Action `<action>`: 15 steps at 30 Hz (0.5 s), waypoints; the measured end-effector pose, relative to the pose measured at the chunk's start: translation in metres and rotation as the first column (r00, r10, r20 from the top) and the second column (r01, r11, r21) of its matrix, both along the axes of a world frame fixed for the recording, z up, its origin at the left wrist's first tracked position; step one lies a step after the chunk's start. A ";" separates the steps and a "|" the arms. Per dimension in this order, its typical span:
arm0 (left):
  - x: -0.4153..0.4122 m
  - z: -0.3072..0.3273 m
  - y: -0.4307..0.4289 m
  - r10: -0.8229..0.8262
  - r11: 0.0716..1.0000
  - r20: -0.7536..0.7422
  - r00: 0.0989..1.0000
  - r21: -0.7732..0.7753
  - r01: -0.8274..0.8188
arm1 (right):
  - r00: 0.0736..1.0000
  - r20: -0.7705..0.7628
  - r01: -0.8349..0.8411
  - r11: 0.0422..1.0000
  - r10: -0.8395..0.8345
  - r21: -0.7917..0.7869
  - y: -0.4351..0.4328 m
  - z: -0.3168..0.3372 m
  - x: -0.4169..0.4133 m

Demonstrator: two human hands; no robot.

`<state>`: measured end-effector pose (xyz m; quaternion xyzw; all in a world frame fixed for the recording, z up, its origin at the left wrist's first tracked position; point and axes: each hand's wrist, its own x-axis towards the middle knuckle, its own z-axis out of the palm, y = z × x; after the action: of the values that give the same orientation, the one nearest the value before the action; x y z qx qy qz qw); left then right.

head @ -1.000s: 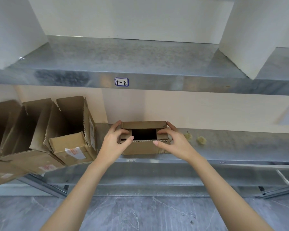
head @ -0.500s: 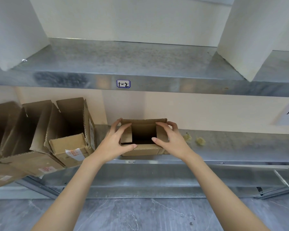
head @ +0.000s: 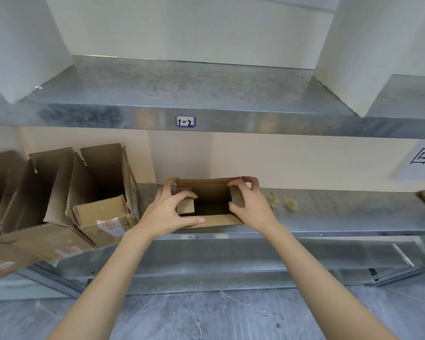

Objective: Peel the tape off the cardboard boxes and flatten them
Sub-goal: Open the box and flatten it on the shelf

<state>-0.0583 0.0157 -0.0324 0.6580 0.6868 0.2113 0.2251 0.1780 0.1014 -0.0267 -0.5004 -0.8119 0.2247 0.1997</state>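
both hands, left (head: 167, 213) and right (head: 249, 204), grip the small open box's (head: 214, 220) side flaps on the metal shelf (head: 341, 217).

Small open box (head: 207, 204) at frame centre on metal shelf (head: 341, 217), left hand (head: 167, 214) and right hand (head: 249, 204) gripping its side flaps, opened boxes (head: 84, 192) stacked at left.

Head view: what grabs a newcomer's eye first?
Two bare hands, left hand and right hand, spreading the flaps of a small brown cardboard box at the middle of the grey metal shelf. Next, the cluster of opened brown cardboard boxes leaning at the shelf's left end.
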 end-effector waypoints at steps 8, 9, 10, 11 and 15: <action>-0.006 -0.002 0.004 0.010 0.988 0.042 0.999 0.155 -0.016 | 0.990 -0.112 -0.089 0.993 0.080 -0.075 -0.002 0.010 0.015; -0.007 -0.003 0.005 0.021 0.986 0.060 0.998 0.165 -0.031 | 0.989 -0.128 -0.084 0.994 0.074 -0.071 -0.001 0.010 0.017; -0.008 -0.003 0.005 0.038 0.984 0.081 0.996 0.170 -0.051 | 0.987 -0.153 -0.065 0.995 0.053 -0.069 0.000 0.011 0.018; -0.009 -0.004 0.005 0.054 0.982 0.104 0.993 0.173 -0.072 | 0.982 -0.188 -0.035 0.997 0.021 -0.070 0.001 0.012 0.020; -0.009 -0.003 0.004 0.087 0.980 0.184 0.979 0.160 -0.117 | 0.965 -0.258 0.014 0.990 -0.049 -0.137 0.002 0.017 0.029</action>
<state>-0.0669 0.0198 -0.0352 0.6174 0.6765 0.3377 0.2171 0.2070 0.1035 -0.0102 -0.4916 -0.7536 0.3395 0.2742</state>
